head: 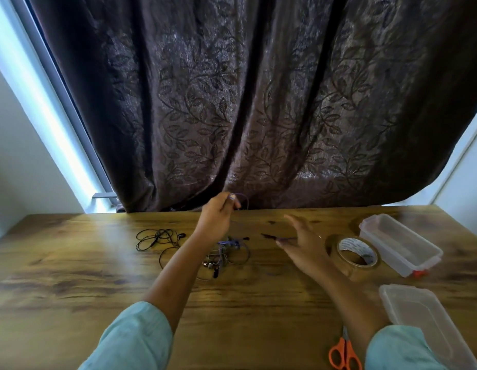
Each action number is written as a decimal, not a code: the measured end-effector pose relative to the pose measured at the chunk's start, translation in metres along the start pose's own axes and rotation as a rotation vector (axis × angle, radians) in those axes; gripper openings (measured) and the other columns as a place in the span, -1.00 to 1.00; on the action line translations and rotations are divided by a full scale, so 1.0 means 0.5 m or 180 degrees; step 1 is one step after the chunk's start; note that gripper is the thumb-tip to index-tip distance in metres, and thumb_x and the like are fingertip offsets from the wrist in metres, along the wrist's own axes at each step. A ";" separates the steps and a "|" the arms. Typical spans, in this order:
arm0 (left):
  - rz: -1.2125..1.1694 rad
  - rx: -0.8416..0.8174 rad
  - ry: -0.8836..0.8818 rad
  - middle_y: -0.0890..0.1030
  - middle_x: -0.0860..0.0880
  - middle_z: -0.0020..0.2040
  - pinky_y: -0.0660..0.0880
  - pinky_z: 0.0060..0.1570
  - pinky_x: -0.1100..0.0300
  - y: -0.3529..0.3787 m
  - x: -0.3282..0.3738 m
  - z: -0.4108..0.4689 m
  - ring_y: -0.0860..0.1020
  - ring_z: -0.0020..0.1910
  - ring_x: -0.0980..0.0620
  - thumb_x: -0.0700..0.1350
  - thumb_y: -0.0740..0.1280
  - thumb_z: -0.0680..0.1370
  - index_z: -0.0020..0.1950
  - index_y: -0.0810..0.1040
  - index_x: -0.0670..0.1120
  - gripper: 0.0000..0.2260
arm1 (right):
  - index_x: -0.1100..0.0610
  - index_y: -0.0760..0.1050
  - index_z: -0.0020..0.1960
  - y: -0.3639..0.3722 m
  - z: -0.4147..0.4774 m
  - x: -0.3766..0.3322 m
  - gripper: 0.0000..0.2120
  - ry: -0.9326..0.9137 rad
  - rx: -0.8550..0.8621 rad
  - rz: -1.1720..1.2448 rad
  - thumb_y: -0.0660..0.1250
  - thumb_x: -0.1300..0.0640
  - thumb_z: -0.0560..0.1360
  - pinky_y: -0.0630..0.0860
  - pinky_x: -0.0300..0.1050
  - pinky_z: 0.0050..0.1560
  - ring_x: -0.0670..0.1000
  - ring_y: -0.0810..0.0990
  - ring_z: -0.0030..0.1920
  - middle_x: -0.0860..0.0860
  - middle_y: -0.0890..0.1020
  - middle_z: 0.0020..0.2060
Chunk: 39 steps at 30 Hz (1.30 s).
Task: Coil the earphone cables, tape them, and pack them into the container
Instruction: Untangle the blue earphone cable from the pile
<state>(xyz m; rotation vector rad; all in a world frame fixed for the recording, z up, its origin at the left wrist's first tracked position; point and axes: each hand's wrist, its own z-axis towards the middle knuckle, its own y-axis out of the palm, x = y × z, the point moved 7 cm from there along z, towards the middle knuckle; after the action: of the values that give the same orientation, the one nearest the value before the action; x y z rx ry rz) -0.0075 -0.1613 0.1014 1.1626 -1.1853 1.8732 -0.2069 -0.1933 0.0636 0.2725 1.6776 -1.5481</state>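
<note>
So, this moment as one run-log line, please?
phase: coiling | left hand: holds purple cable loop, raised | right hand: by cable end, grip unclear | container: open | tape roll: untouched
</note>
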 end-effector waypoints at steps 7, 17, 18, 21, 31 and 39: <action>0.0535 -0.0053 0.0322 0.53 0.01 -0.22 0.39 -0.20 0.28 0.022 0.058 0.001 0.50 -0.20 0.09 -0.17 0.12 0.64 -0.11 0.48 -0.12 -0.80 | 0.12 0.50 0.12 0.077 0.032 -0.144 -0.83 -0.0052 -0.0774 0.2407 0.27 0.27 0.55 0.53 -0.08 -0.05 -0.02 0.61 -0.16 0.04 0.61 -0.17; 0.0095 -0.1318 -0.0132 0.34 0.04 -0.46 0.25 -0.46 0.34 -0.022 -0.090 0.001 0.28 -0.52 0.18 -0.15 0.36 0.53 -0.23 0.46 -0.11 -0.84 | 0.12 0.48 -0.12 0.042 0.071 -0.070 -0.76 0.0262 -0.0168 0.2359 0.11 0.13 0.64 0.13 -0.33 -0.57 -0.19 0.17 -0.56 -0.07 0.28 -0.45; 0.0130 -0.1384 -0.0200 0.35 0.03 -0.46 0.26 -0.46 0.31 -0.023 -0.109 -0.005 0.29 -0.52 0.15 -0.13 0.36 0.53 -0.24 0.47 -0.10 -0.83 | 0.12 0.47 -0.12 0.040 0.071 -0.074 -0.76 0.0232 -0.0120 0.2473 0.10 0.14 0.65 0.13 -0.33 -0.57 -0.19 0.16 -0.56 -0.08 0.28 -0.46; 0.0091 -0.1270 -0.0345 0.41 0.06 -0.45 0.30 -0.49 0.35 -0.032 -0.143 -0.021 0.34 -0.54 0.19 -0.12 0.33 0.55 -0.20 0.50 -0.10 -0.86 | 0.12 0.45 -0.11 0.027 0.072 -0.087 -0.76 0.0179 -0.0020 0.3195 0.07 0.15 0.65 0.12 -0.35 -0.60 -0.19 0.15 -0.56 -0.10 0.27 -0.50; -0.0594 -0.0402 -0.1226 0.44 0.02 -0.45 0.47 -0.45 0.26 -0.113 -0.189 -0.015 0.49 -0.40 0.07 0.16 0.07 0.62 -0.28 0.53 -0.13 -0.52 | 0.10 0.63 0.00 0.001 0.056 -0.083 -0.84 0.0219 -0.0759 0.2158 0.26 0.17 0.55 0.03 -0.34 -0.61 -0.18 0.13 -0.58 -0.10 0.30 -0.56; -0.2357 -0.0181 -0.1506 0.39 -0.01 -0.43 0.56 -0.42 0.12 -0.141 -0.160 -0.041 0.48 -0.44 0.00 0.02 0.12 0.62 -0.21 0.51 -0.11 -0.67 | -0.01 0.62 -0.12 0.071 0.038 0.018 -0.83 0.0561 -0.1264 -0.0412 0.27 0.11 0.57 0.45 -0.18 -0.30 0.05 0.60 -0.04 0.03 0.66 -0.06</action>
<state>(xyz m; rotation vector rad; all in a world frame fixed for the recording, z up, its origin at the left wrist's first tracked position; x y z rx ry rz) 0.0780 -0.1183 0.0497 1.7675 -0.8416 1.0319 -0.1818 -0.2060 0.0335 0.0940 2.1333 -1.2721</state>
